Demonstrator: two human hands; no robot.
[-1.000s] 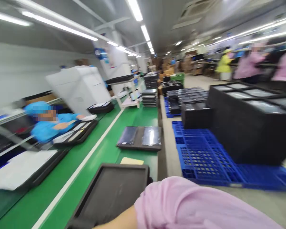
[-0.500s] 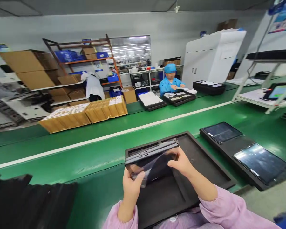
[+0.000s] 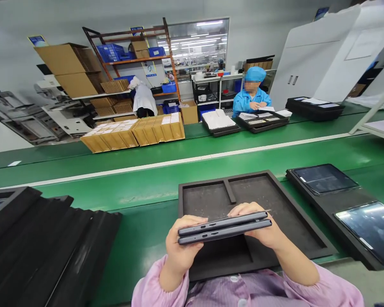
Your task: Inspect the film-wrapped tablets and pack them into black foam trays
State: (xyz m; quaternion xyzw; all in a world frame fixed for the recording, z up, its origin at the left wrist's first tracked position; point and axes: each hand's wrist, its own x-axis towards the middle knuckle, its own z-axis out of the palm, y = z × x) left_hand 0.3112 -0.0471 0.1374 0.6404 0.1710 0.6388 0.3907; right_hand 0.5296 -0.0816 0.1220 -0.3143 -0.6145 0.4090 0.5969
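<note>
Two thin dark tablets [image 3: 224, 227] are stacked together in front of me, edge-on, with ports showing along their narrow sides. My left hand [image 3: 181, 243] grips their left end, thumb and fingers on opposite faces. On the right end, my right hand [image 3: 262, 226] is closed around the same pair, fingers over the far side. Below and behind them lies a black foam tray [image 3: 288, 213] with divided recesses; the tablets hide part of it.
Right of the tray, a black foam slab [image 3: 345, 200] carries two glossy tablets. Stacked black trays [image 3: 48, 251] stand at the left. Across the green bench [image 3: 141, 189] are yellow cartons [image 3: 160, 132], paper-topped trays and a co-worker in blue [image 3: 254, 94].
The tablets have tipped so their port edges now face me, and the clear film seen on their front is no longer visible. My view has swung left.
</note>
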